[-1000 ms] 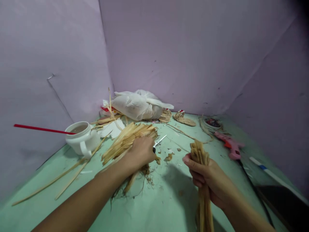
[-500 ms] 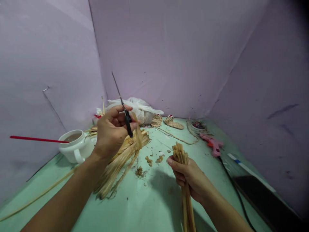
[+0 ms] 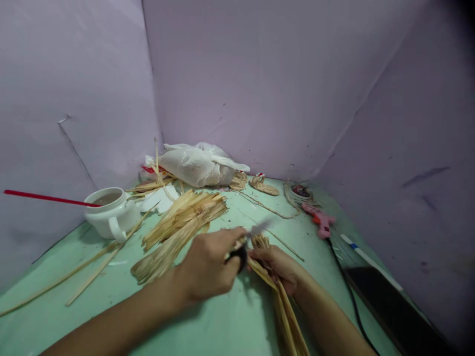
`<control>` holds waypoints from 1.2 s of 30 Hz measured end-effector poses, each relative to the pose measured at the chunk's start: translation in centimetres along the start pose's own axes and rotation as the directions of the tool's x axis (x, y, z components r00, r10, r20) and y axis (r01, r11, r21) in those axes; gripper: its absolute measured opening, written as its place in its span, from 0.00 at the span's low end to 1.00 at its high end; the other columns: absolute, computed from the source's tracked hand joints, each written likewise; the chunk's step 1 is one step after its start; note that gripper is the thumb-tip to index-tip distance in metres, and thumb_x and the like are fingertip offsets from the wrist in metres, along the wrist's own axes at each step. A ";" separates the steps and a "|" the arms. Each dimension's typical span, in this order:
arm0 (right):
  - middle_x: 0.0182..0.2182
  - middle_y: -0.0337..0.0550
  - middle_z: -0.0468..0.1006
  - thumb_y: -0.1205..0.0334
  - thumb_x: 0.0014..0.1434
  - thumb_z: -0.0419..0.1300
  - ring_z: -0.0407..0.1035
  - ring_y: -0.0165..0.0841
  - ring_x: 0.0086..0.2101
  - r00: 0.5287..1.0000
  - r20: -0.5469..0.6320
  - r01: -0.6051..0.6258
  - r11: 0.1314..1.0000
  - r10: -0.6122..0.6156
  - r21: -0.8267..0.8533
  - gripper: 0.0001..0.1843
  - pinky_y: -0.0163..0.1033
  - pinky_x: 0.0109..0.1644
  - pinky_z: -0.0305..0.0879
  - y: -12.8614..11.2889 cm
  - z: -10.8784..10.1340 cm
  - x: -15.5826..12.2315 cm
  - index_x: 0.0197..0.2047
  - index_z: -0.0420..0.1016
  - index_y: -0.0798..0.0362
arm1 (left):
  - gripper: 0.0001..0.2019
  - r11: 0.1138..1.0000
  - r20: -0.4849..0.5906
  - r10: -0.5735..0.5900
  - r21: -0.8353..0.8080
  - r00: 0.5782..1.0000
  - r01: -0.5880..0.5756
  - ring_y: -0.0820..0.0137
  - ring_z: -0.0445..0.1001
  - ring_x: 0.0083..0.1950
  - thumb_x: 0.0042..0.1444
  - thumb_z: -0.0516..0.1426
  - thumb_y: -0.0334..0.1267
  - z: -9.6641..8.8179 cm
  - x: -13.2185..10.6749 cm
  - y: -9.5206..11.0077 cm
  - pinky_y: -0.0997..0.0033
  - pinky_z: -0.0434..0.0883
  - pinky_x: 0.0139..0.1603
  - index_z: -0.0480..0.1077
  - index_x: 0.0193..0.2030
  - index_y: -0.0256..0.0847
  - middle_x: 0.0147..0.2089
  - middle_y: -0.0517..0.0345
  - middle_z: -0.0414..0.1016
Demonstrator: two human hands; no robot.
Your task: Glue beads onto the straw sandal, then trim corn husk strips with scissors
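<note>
the left hand point(image 3: 213, 263) grips black-handled scissors point(image 3: 242, 256), blurred toward the tip, near the top of a bundle of dried strips point(image 3: 288, 319) — the right hand point(image 3: 279, 268) closes around it, above the green worktop point(image 3: 218, 324) — more strips point(image 3: 185, 217) lie farther back.

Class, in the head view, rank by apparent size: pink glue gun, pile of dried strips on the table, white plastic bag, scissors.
1. Pile of dried strips
2. White plastic bag
3. Pink glue gun
Scissors: below 2, but unsure against 3; blurred and partly covered by the left hand.
</note>
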State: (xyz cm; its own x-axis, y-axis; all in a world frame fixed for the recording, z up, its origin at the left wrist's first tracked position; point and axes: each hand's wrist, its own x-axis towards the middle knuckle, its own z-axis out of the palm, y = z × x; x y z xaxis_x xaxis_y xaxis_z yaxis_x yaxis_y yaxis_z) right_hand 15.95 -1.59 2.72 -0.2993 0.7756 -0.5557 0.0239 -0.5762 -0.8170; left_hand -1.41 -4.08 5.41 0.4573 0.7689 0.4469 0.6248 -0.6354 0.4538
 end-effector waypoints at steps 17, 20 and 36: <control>0.09 0.30 0.60 0.64 0.37 0.62 0.52 0.21 0.10 0.994 -0.102 0.026 0.984 -0.045 -0.176 0.08 0.27 0.11 0.43 0.0 -2.3 -1.1 0.19 0.65 0.55 | 0.22 0.862 0.440 -0.460 0.431 0.771 0.268 0.51 0.75 0.37 0.48 0.49 0.33 -1.2 -1.2 0.0 0.60 0.65 0.32 0.70 0.51 0.44 0.36 0.42 0.78; 0.10 0.30 0.61 0.62 0.36 0.63 0.52 0.21 0.11 0.994 -0.068 0.065 0.976 -0.080 -0.207 0.09 0.27 0.11 0.43 -0.6 -3.8 -1.9 0.21 0.67 0.55 | 0.22 0.826 0.375 -0.518 0.453 0.769 0.336 0.54 0.74 0.36 0.49 0.49 0.34 -1.9 -1.3 -1.3 0.64 0.63 0.31 0.70 0.51 0.44 0.35 0.43 0.77; 0.19 0.40 0.75 0.67 0.37 0.60 0.66 0.28 0.20 0.955 -0.045 0.296 0.954 -0.294 0.043 0.08 0.31 0.22 0.63 -1.5 -3.2 -3.6 0.26 0.67 0.55 | 0.25 0.552 0.555 -0.466 -0.426 0.689 0.717 0.75 0.67 0.23 0.50 0.53 0.54 -5.9 -1.5 -3.5 0.79 0.55 0.19 0.64 0.48 0.36 0.28 0.58 0.70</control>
State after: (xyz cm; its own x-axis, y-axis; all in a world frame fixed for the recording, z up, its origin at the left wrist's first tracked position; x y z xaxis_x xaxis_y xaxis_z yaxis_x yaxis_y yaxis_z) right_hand 20.02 -2.67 5.43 -0.2502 0.9214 -0.2972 -0.1069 -0.3314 -0.9374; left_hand -8.03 -3.43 7.69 0.3748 0.8659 -0.3314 0.4027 0.1700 0.8994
